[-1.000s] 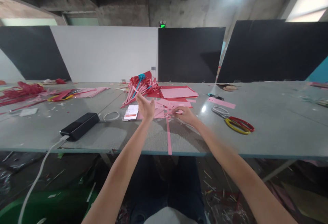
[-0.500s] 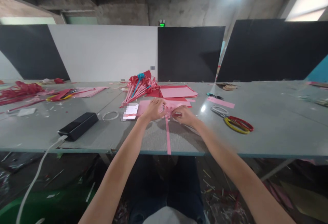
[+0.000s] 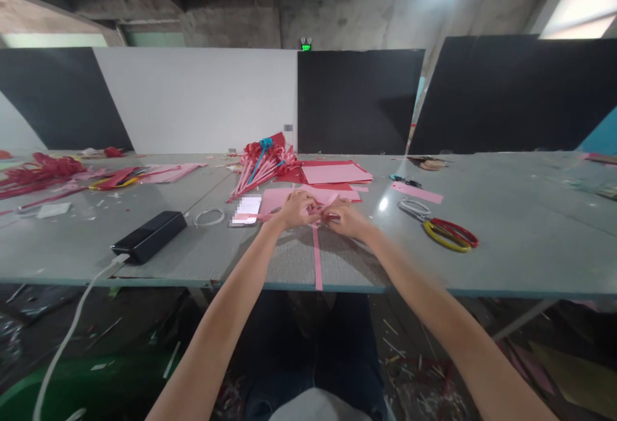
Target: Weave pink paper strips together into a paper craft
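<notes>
Close together over the table, my left hand (image 3: 297, 209) and my right hand (image 3: 343, 216) both have their fingers closed on narrow pink paper strips. One pink strip (image 3: 317, 257) hangs down from between them toward the table's front edge. Folds of the strips between the fingertips are small and partly hidden. Under and behind my hands lie pink paper sheets (image 3: 272, 201). A phone (image 3: 245, 209) with a lit, blurred screen is just left of my left hand. Beyond my hands rests a bundle of pink and red paper sticks with curls (image 3: 263, 164), tied with blue.
On the right lie scissors with red and yellow handles (image 3: 448, 233), a pink strip card (image 3: 417, 192) and small dark scissors (image 3: 405, 180). A black power bank (image 3: 149, 236) with a white cable and a coiled cable (image 3: 209, 217) sit left. Red paper ribbons (image 3: 41, 173) lie far left.
My left hand has shifted slightly right and curled its fingers more, closer to my right hand. The pink strips between the fingers have changed shape; a strip end now angles upward.
</notes>
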A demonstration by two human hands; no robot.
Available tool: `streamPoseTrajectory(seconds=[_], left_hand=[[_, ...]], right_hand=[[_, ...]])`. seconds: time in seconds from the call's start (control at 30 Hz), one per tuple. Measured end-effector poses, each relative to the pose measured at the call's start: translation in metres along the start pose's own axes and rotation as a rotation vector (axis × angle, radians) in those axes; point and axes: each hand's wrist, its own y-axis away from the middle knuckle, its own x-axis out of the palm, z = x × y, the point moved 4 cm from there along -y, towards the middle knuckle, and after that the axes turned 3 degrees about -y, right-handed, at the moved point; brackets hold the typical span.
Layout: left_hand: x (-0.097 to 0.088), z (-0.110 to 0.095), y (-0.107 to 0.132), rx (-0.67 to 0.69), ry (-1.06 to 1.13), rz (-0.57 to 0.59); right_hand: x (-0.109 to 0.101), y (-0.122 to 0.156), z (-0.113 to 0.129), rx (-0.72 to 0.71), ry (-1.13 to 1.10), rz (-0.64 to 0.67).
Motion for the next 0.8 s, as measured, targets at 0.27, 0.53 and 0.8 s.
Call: streamPoseTrajectory(seconds=[0.27,0.53,0.8], left_hand=[[0.006,0.009,-0.002,-0.236,0.432,0.095],[0.009,0.008,-0.002,-0.298,0.562,0.263],[0.001,0.013,-0.001,-0.373,0.732,0.015]], right_hand=[[-0.004,-0.002,-0.003,0.016,-0.085,-0.046],[-0.001,-0.002,-0.004,0.004,-0.072,-0.052],[-0.008,-0.003,-0.008,0.054,-0.174,-0.175]])
